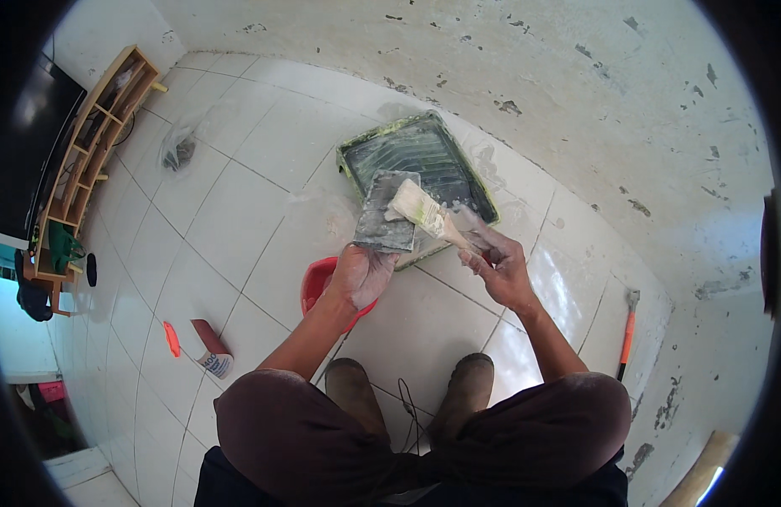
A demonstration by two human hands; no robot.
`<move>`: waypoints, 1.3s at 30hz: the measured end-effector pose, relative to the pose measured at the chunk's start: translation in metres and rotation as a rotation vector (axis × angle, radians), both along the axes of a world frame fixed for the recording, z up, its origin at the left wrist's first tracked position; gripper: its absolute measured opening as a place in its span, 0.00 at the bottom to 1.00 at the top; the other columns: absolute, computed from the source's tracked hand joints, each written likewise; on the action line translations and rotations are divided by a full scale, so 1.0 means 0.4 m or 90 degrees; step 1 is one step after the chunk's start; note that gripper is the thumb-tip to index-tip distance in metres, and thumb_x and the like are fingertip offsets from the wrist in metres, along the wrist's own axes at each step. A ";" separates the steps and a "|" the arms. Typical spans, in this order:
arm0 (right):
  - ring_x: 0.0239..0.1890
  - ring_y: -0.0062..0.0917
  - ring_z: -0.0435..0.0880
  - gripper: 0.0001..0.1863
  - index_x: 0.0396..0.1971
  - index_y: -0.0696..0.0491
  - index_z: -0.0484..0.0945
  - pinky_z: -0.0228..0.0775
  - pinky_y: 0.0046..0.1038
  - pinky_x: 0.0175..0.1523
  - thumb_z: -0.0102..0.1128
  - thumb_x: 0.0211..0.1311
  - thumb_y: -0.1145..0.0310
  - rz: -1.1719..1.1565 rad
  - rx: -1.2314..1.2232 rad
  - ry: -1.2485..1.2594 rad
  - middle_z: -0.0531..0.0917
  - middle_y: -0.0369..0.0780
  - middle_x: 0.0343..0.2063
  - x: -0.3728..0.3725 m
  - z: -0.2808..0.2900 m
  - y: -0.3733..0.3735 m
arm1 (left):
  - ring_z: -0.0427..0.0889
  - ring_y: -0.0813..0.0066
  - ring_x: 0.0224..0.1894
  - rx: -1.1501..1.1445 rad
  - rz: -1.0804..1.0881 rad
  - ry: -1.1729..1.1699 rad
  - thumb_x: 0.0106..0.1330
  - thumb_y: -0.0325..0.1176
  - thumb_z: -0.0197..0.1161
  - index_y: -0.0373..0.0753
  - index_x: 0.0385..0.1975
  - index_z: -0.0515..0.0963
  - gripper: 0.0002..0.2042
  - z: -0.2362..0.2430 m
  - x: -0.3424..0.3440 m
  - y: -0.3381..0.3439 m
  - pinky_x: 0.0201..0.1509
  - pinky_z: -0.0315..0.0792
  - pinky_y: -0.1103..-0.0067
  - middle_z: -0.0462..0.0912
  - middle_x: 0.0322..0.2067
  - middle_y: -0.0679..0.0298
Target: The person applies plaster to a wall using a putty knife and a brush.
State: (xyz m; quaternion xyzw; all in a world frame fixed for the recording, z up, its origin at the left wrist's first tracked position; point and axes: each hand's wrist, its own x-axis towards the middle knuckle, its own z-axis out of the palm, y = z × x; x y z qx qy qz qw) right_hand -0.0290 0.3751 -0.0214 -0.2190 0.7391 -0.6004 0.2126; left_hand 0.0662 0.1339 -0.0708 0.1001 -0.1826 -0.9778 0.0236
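Paint tray (445, 148), dark green w/ yellowish rim, sits on tiled floor (238, 194) in front of me. Nr side of it, a bit L: red tub (317, 283), partly blocked by my L forearm (306, 342). Well L of tray: clear plastic bag (179, 150), then wooden shelf unit (90, 144) & blk TV (35, 135). Nr-L of tray: curled reddish-brown sheet (210, 336) + small orange piece (171, 339). Nr-R of tray, well apart: orange-handled tool (628, 334). Chipped wall (576, 93) runs behind tray & down its R.

My L hand (365, 275) is clamped on nr end of a flat grey plate (375, 215), which covers tray's nr-L part. My R hand (500, 269), just off tray's nr-R corner, is pinched on the handle of a brush (431, 218); its head lies ahead-L of that grip, over the plate. Bristles prob. touch it, hard to be sure.

Brush's long axis slants across tray's nr side, bristles pointing far-L, handle back nr-R. Plate's long axis runs nr-to-far, far end leaning slightly R, toward tray.
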 end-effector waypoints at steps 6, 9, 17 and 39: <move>0.42 0.32 0.85 0.22 0.59 0.55 0.79 0.76 0.29 0.53 0.61 0.64 0.80 0.098 0.015 0.292 0.87 0.49 0.46 -0.039 -0.006 0.017 | 0.78 0.76 0.46 0.041 0.068 -0.074 0.75 0.28 0.52 0.39 0.55 0.75 0.12 0.057 0.010 0.063 0.45 0.74 0.79 0.82 0.49 0.66; 0.46 0.29 0.85 0.20 0.57 0.56 0.81 0.75 0.27 0.55 0.62 0.64 0.80 0.104 0.027 0.266 0.87 0.47 0.46 -0.037 -0.006 0.025 | 0.78 0.76 0.46 0.003 0.104 -0.128 0.75 0.29 0.53 0.39 0.54 0.75 0.12 0.073 0.013 0.084 0.46 0.73 0.78 0.81 0.49 0.68; 0.40 0.30 0.84 0.22 0.58 0.54 0.80 0.75 0.28 0.51 0.61 0.63 0.82 0.121 0.045 0.212 0.87 0.48 0.43 -0.053 -0.026 0.038 | 0.78 0.73 0.55 0.016 0.086 -0.060 0.76 0.30 0.53 0.37 0.57 0.73 0.13 -0.005 0.022 0.079 0.61 0.72 0.73 0.79 0.55 0.65; 0.34 0.19 0.79 0.19 0.57 0.60 0.79 0.74 0.22 0.41 0.63 0.68 0.74 0.027 0.014 -0.016 0.86 0.42 0.36 -0.081 -0.031 0.097 | 0.78 0.72 0.59 0.011 0.115 -0.028 0.76 0.29 0.51 0.36 0.59 0.72 0.14 -0.004 0.007 0.019 0.68 0.71 0.73 0.80 0.56 0.65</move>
